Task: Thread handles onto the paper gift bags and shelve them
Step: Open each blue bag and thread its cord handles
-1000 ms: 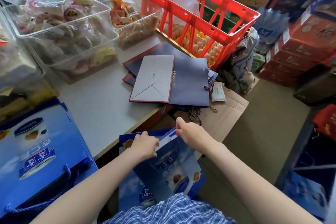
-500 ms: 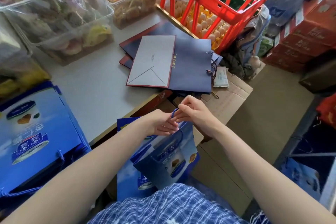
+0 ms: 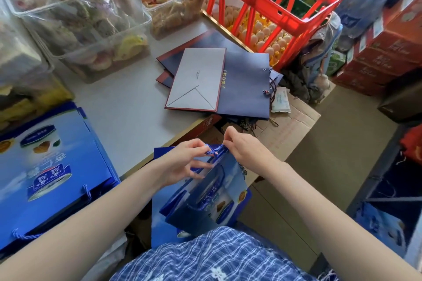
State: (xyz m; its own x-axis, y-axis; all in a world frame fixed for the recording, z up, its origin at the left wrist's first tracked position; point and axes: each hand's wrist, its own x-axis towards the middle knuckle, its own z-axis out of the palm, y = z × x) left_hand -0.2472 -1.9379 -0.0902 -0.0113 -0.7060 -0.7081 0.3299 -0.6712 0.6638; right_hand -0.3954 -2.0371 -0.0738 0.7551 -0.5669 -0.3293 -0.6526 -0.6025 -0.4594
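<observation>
Below the tabletop's [image 3: 118,121] near edge, over the lap: a blue gift bag [image 3: 205,196], mouth up. Blue twisted cord handle [image 3: 214,150] at its top edge — pinched by left hand [image 3: 182,162] and right hand [image 3: 246,146] from either side. Navy paper bags [image 3: 244,84] flat by the tabletop's right edge.

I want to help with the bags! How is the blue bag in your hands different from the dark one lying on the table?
The bright blue bag shows food pictures; the navy bag is plain with small gold lettering. The blue bag is held in both hands; the navy bag lies flat on the table. Both are paper bags with cord handles.
</observation>
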